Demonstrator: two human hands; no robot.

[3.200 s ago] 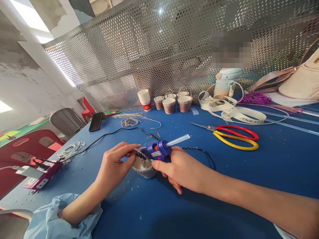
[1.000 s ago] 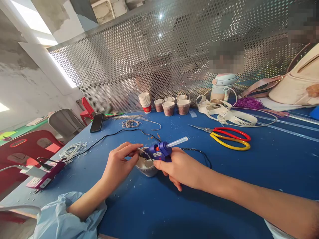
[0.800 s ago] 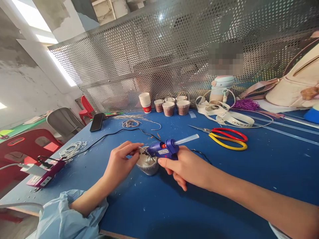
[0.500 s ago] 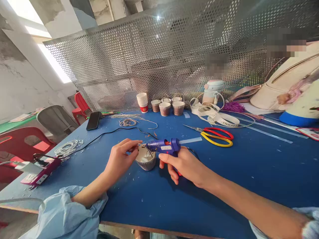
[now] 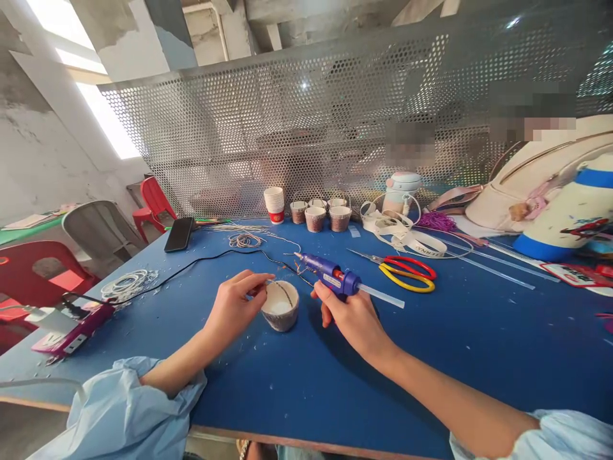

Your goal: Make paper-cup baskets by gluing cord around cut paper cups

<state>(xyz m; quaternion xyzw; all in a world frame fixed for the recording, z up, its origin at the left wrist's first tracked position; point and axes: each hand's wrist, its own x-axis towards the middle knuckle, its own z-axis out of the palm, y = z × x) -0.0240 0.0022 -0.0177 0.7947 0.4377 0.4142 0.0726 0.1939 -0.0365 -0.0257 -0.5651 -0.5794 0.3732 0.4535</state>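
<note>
Head view, table: from where I stood, the blue table (image 5: 287, 396) bore one small cup (image 5: 281, 321) before the person, upright, mouth upward, long axis vertical
Cord: a dark cord (image 5: 286, 292) curved across the cup's mouth; how its right end was fixed, I could not make out
Left hand: at the cup's left rim, the left hand (image 5: 237, 300) had thumb and forefinger pressed together, pinching the cord's end; whether the cup's wall was also caught, I could not tell
Right hand: the right hand (image 5: 357, 319) was wrapped round the handle of a purple glue gun (image 5: 330, 273); pressure on the trigger could not be told
Glue gun: raised to the cup's right, nozzle pointing far left and apart from the cup; its long axis slanted down to the near right, where a clear glue stick (image 5: 383, 296) jutted out
Step in hand: in my judgement, holding a glued cord end to the rim
Next move: seemed to call for a steady pinch, with the nozzle clear of the fingertips
Scissors: the scissors (image 5: 389, 267) lay to the right, blades toward the left
</note>
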